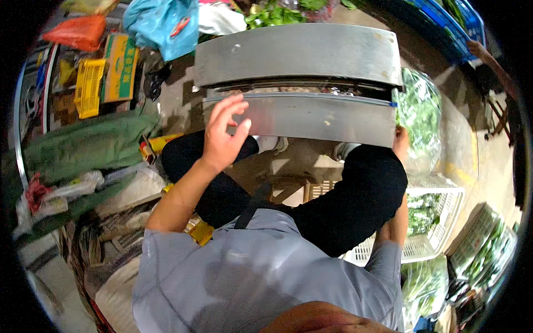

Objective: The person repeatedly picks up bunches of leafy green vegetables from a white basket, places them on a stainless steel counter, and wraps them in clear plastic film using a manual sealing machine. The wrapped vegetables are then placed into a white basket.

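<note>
A stainless steel box-shaped machine (300,116) stands in front of my knees, with a long dark slot across its top. My left hand (225,133) is over the left end of its near panel, fingers spread and thumb out, holding nothing. Whether its fingertips touch the metal I cannot tell. Beyond my right knee, my right hand (400,141) is low at the machine's right end, next to a clear plastic bag of leafy greens (420,105). Its fingers are mostly hidden, so what it grips, if anything, does not show.
To the right are a white slatted crate (456,219) with greens and more bagged vegetables (483,250). A blue crate (438,22) and another person's arm (491,61) appear at far right. Leftward lie a yellow basket (89,87), a carton (120,66) and a blue bag (164,28).
</note>
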Demonstrator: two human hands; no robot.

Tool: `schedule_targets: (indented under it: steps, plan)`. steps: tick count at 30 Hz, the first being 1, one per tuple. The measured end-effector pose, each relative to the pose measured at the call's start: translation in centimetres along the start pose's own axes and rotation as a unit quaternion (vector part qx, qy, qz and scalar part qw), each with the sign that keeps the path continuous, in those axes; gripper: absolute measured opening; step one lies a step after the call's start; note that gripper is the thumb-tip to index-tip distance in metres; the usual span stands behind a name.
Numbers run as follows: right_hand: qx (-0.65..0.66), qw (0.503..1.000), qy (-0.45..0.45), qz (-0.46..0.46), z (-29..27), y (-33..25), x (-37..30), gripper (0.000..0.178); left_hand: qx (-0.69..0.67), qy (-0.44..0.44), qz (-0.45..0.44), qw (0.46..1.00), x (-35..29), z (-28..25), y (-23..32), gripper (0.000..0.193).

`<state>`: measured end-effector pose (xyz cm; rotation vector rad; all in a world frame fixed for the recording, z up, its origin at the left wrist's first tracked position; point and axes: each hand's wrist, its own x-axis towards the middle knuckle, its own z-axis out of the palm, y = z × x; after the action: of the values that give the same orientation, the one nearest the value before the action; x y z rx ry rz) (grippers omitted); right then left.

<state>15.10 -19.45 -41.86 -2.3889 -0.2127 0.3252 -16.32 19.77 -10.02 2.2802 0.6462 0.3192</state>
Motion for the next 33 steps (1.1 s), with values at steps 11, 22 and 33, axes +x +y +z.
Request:
schedule_targets:
  steps: [11, 22, 33]
  plan:
    - [0.211, 0.9, -0.373, -0.076, -16.6, -31.6, -4.7, 0.04, -0.193, -0.108, -0.247, 0.943, 4.3, -5.3, -3.8, 0.045]
    - [0.247, 0.837, -0.48, 0.095, -11.1, -35.2, -2.8, 0.04, -0.364, -0.196, -0.352, 0.84, 7.1, -7.3, -6.7, 0.054]
    - [0.324, 0.865, -0.372, 0.084, -12.1, -32.8, -6.2, 0.029, -0.462, -0.128, -0.301, 0.824, 3.2, -7.4, -9.1, 0.032]
